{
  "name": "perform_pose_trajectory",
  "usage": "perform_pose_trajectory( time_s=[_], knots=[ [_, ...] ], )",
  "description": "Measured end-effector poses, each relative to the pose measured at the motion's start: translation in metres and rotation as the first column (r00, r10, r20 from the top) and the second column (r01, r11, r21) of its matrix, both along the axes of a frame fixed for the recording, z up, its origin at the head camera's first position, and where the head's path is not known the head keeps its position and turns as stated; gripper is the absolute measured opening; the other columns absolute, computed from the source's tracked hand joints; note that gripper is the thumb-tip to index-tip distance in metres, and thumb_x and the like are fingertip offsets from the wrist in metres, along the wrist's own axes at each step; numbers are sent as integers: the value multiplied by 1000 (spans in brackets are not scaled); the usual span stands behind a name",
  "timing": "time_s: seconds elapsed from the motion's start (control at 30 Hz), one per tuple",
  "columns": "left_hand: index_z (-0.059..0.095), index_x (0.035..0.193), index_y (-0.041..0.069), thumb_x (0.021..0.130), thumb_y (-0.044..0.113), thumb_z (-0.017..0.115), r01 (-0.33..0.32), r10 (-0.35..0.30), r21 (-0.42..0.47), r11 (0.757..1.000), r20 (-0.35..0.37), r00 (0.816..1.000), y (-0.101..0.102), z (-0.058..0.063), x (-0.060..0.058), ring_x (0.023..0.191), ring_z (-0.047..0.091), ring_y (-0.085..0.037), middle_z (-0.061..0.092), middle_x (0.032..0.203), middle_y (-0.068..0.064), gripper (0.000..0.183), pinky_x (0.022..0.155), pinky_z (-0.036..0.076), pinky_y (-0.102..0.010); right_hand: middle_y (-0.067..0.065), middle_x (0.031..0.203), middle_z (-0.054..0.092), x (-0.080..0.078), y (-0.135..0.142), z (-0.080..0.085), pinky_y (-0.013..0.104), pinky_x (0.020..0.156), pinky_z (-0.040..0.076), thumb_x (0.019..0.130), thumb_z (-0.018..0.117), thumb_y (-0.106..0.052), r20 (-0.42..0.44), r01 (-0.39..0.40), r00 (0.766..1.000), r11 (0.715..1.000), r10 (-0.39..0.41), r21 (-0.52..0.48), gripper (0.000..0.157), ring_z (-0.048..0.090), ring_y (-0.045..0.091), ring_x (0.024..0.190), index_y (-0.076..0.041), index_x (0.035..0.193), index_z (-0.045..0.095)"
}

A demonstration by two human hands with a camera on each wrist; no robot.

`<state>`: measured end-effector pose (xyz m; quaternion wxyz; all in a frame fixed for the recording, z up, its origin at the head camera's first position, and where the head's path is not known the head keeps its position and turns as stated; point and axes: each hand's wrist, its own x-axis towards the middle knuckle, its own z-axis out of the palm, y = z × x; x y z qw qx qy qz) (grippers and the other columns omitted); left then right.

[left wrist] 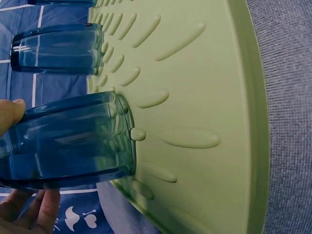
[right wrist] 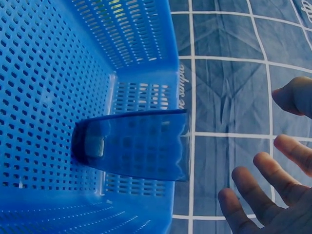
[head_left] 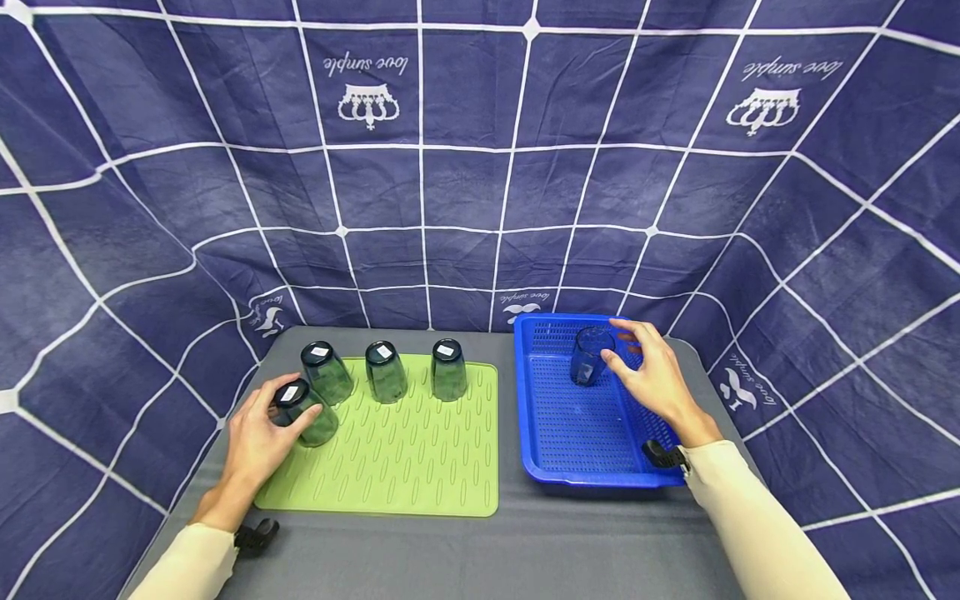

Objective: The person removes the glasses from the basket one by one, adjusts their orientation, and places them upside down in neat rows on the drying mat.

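Observation:
Several tinted drinking glasses stand upside down on a light green ribbed mat [head_left: 405, 467], small white labels on their upturned bases. My left hand [head_left: 258, 429] holds the nearest glass [head_left: 318, 425] at the mat's left edge. In the left wrist view the thumb [left wrist: 12, 114] lies on one side of this glass [left wrist: 68, 141] and the fingers [left wrist: 41, 209] on the other, its rim down at the mat. My right hand [head_left: 651, 375], fingers spread, hovers beside a blue glass [head_left: 588, 362] standing mouth up in a blue basket [head_left: 528, 417]. In the right wrist view a gap separates this hand [right wrist: 273, 190] from the glass [right wrist: 141, 146].
Behind the held glass are another glass [head_left: 327, 375], a middle one [head_left: 386, 375] and one farther right [head_left: 448, 372]. A grey tabletop [head_left: 420, 558] lies under mat and basket. Blue checked cloth [head_left: 465, 192] walls in the back and sides.

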<state>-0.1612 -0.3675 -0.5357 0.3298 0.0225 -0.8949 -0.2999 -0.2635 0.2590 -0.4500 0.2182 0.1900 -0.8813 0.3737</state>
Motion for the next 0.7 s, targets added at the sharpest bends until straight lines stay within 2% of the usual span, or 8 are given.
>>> perform_pose_trajectory(
  time_s=[0.13, 0.33, 0.4, 0.47, 0.57, 0.7],
  knots=[
    [79, 145, 18, 78, 20, 108, 14, -15, -18, 1000, -7, 1000, 0, -2, 1, 91, 76, -38, 81, 117, -22, 73, 83, 40, -2, 29, 143, 72, -3, 1, -2, -4, 102, 39, 102, 85, -7, 8, 4, 1000, 1000, -4, 0, 54, 74, 52, 130, 4, 152, 68],
    [74, 150, 15, 82, 19, 106, 15, -15, 4, 1000, 30, 999, 1, 0, 2, 99, 78, -45, 79, 127, -25, 76, 86, 37, 0, 32, 145, 70, -8, 3, -3, -3, 103, 41, 103, 85, -9, 35, 21, 999, 1000, -21, 8, 54, 75, 50, 131, 0, 154, 69],
    [73, 152, 15, 82, 19, 106, 14, -14, 5, 1000, 35, 999, 1, 0, 2, 99, 78, -45, 78, 128, -25, 78, 86, 37, 0, 32, 146, 70, -10, 3, -3, 11, 108, 54, 104, 85, -10, 46, 25, 999, 1000, -26, 16, 54, 75, 50, 132, -1, 155, 68],
    [72, 153, 15, 82, 19, 106, 11, -11, 1, 1000, 38, 999, 1, -1, 3, 97, 78, -44, 78, 128, -25, 79, 85, 38, -3, 32, 148, 69, -12, 3, -3, 34, 112, 64, 105, 85, -11, 58, 24, 998, 999, -26, 23, 55, 75, 50, 133, -1, 156, 68],
    [71, 154, 17, 82, 19, 106, 4, -4, -4, 1000, 46, 999, 1, -1, 4, 95, 77, -43, 78, 128, -25, 80, 84, 39, -6, 33, 149, 68, -16, 3, -3, 68, 111, 62, 105, 84, -11, 73, 20, 997, 999, -22, 27, 56, 74, 53, 133, 0, 156, 66],
    [70, 156, 17, 83, 19, 106, 1, 0, -6, 1000, 51, 999, 2, 0, 5, 95, 77, -43, 77, 129, -26, 81, 83, 38, -5, 34, 150, 66, -21, 4, -4, 73, 112, 61, 104, 84, -12, 92, 18, 996, 999, -21, 29, 57, 74, 56, 134, 1, 157, 66]
  ],
)
